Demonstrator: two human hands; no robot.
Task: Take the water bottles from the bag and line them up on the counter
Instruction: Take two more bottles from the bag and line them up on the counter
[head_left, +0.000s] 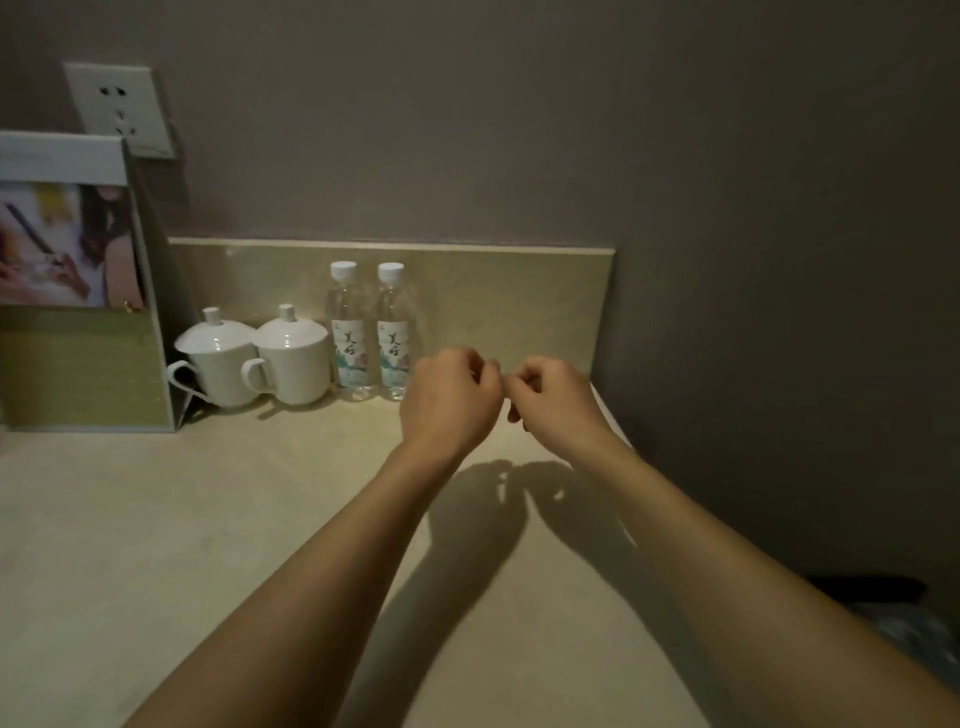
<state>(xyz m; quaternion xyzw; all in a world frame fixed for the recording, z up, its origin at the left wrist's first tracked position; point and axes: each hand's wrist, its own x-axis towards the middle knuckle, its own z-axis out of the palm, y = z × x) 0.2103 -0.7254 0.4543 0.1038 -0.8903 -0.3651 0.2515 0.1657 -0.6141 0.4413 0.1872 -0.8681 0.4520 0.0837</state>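
Hands, left and right, curl empty, knuckles touching, above counter beside two bottles.

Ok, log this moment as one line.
two clear plastic white-capped water bottles: upright, side by side at backsplash | left hand: curled, contents unclear | right hand: same

You have one view only, from the camera on your head, so no second view shares the scene. It looks forward and down over your two forearms, which run in from the bottom edge. It faces the wall at the back of the counter, square enough that the backsplash runs nearly level. The wide angle bends the edges. The near counter is close below you; the backsplash sits at arm's reach.
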